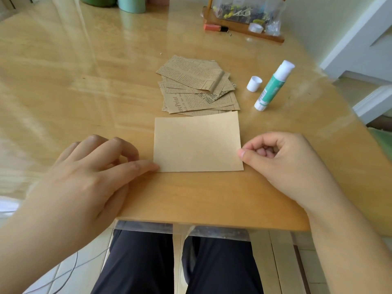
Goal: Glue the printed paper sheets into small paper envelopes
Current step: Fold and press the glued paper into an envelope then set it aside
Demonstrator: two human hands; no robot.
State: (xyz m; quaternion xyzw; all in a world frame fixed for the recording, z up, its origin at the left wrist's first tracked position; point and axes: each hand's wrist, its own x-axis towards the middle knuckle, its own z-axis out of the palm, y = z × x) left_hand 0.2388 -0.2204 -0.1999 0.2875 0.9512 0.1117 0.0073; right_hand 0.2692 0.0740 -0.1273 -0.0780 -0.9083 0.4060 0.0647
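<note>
A tan paper sheet (197, 143) lies flat, plain side up, near the table's front edge. My left hand (89, 179) rests on the table to its left, and its straight thumb touches the sheet's lower left corner. My right hand (284, 164) is curled at the sheet's right edge, where thumb and forefinger pinch it. Just behind the sheet lies a loose pile of printed newspaper-style sheets (197, 85). To the pile's right, an uncapped green and white glue stick (273, 85) lies on the table with its white cap (254, 83) standing beside it.
At the back right stands a wooden tray (244, 28) with a clear box of small items, a tape roll (256, 27) and an orange marker (214, 27). Green cups (131, 5) stand at the far edge. The table's front edge (212, 224) is close, above my knees.
</note>
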